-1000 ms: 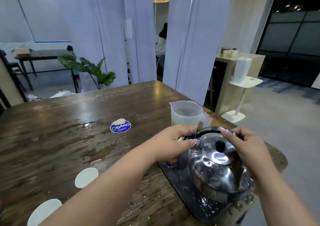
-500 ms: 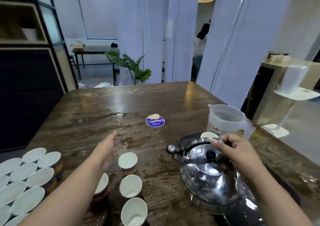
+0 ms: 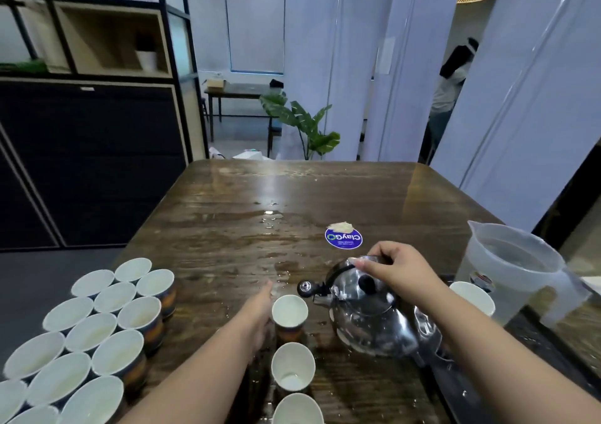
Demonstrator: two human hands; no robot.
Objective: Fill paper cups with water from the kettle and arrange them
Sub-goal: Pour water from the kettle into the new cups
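Steel kettle (image 3: 367, 319) upright, spout beside first of three lined paper cups (image 3: 289, 313); filled cups (image 3: 97, 329) clustered left.

The kettle (image 3: 367, 319) serves as landmark. Its handle is mostly hidden under the right hand (image 3: 395, 269), and its base is blurred where it meets the dark tray (image 3: 507, 371), which the bottom edge cuts off. Left of the kettle, the left hand (image 3: 258, 318) hides the side of the nearest paper cup (image 3: 289, 313); whether its fingers grip it cannot be told. The cup nearest the camera (image 3: 297, 410) and the cluster of cups (image 3: 81, 335) far left are cropped by the edges. Right of the kettle, the jug (image 3: 517, 270) label is unreadable.
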